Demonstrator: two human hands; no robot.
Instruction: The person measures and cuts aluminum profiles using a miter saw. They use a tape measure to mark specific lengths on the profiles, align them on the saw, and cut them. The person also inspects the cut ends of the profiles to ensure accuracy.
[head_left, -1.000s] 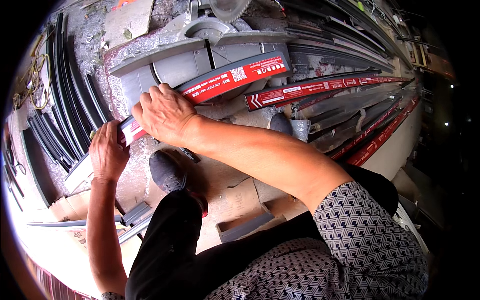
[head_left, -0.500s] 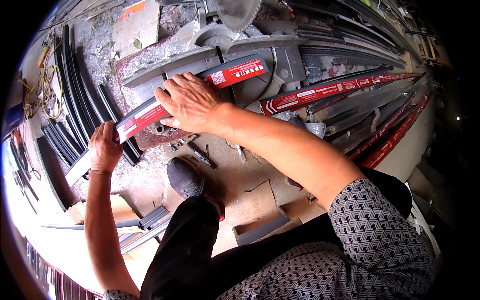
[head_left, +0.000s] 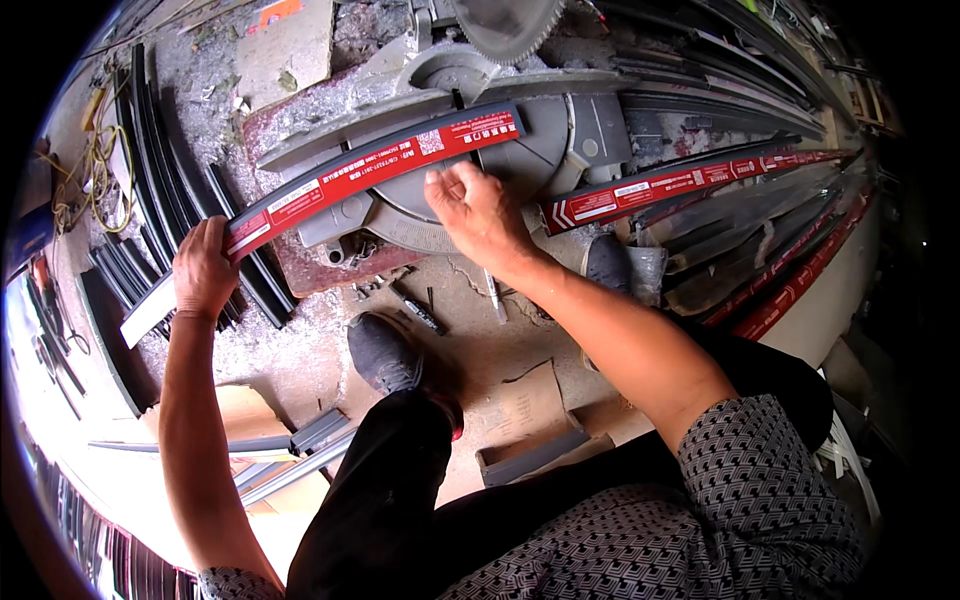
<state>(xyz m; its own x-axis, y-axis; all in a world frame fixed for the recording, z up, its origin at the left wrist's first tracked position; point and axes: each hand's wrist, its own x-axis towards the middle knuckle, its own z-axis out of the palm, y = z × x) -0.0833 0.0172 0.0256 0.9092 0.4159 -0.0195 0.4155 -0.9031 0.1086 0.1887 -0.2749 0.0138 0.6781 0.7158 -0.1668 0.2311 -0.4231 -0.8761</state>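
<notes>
Strip (head_left: 370, 170) runs left-right across our saw (head_left: 470, 150); left hand (head_left: 203, 268) grips it, right hand (head_left: 478, 205) presses it.

A long profile strip (head_left: 370, 170) lies across the mitre saw (head_left: 480, 110) base; more profiles (head_left: 150, 230) are stacked left, others (head_left: 720, 220) right.

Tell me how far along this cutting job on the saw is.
Done: short dark offcuts lie stacked on the floor at left. In hand: the left hand and right hand press a grey profile with red film across the mitre saw table. Left: the blade sits raised, and long profiles wait at right.
</notes>
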